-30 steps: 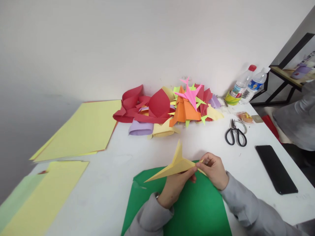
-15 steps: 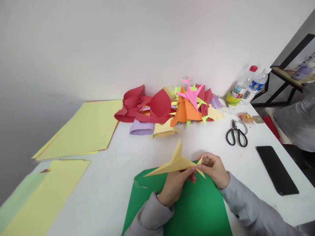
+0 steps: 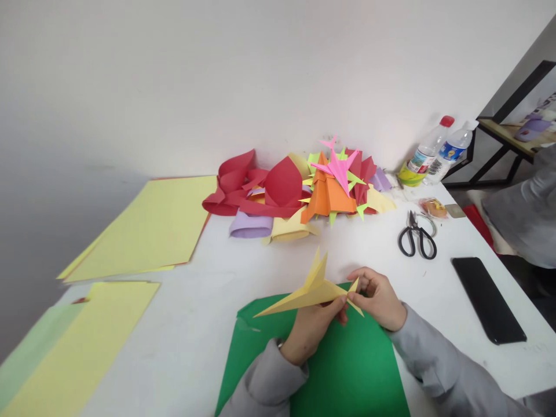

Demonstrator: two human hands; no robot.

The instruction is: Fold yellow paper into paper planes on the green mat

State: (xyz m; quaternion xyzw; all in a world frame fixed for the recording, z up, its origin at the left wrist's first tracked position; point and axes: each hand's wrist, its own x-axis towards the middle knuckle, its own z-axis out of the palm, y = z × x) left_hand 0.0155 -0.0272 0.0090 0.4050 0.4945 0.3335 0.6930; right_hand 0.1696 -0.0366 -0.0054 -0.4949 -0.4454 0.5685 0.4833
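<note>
A folded yellow paper plane (image 3: 299, 295) with pointed wings is held in the air above a green sheet (image 3: 343, 359). My left hand (image 3: 315, 327) pinches its narrow body from below, near the tail. At the small forked tail, my right hand (image 3: 377, 295) presses the paper between thumb and fingers. The two thumbs almost meet there. Part of the plane's underside is hidden behind my left hand.
Folded paper pieces, among them a pink plane (image 3: 341, 168) and red shapes (image 3: 282, 182), lie against the wall. Scissors (image 3: 417, 237), a black phone (image 3: 489, 301) and two bottles (image 3: 423, 153) are at right. Yellow sheets (image 3: 147, 226) lie at left. Another person's grey sleeve (image 3: 525, 214) shows at far right.
The plane has rolled slightly in my hands, so its two upper wing tips now show apart. Both hands keep nearly the same place and grip.
</note>
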